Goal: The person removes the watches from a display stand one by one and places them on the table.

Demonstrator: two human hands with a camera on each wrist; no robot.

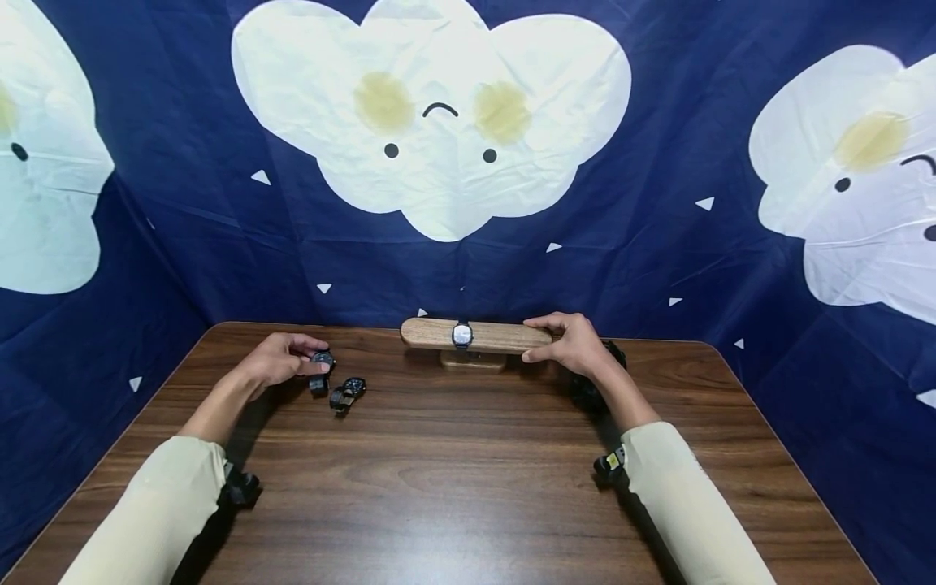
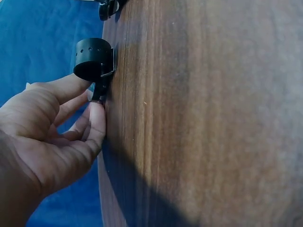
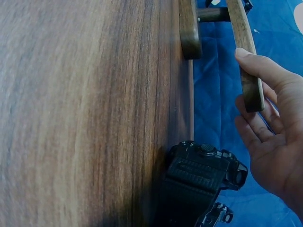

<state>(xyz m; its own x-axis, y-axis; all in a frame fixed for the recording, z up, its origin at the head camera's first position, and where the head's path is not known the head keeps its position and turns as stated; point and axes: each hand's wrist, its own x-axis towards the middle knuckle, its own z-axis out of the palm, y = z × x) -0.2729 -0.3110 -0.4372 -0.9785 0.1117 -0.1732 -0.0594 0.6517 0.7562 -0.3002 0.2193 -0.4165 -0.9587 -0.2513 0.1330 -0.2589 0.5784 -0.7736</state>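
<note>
At the left of the table, my left hand (image 1: 274, 359) pinches a black wristwatch (image 1: 320, 375) between thumb and fingers. In the left wrist view its black strap (image 2: 93, 59) curves into a loop, with punched holes and a buckle. A second dark wristwatch (image 1: 348, 394) lies on the table just right of it. My right hand (image 1: 574, 348) grips the right end of a wooden watch stand (image 1: 497, 335), thumb on the near side of the bar (image 3: 246, 42) and fingers behind it. Around the bar's middle sits a watch with a pale face (image 1: 462, 334).
A black camera (image 3: 199, 175) sits on the table beneath my right wrist, mostly covered by the forearm in the head view. The wooden table (image 1: 439, 471) ends at its back edge just behind the stand, where a blue cloth (image 1: 658, 268) with clouds hangs.
</note>
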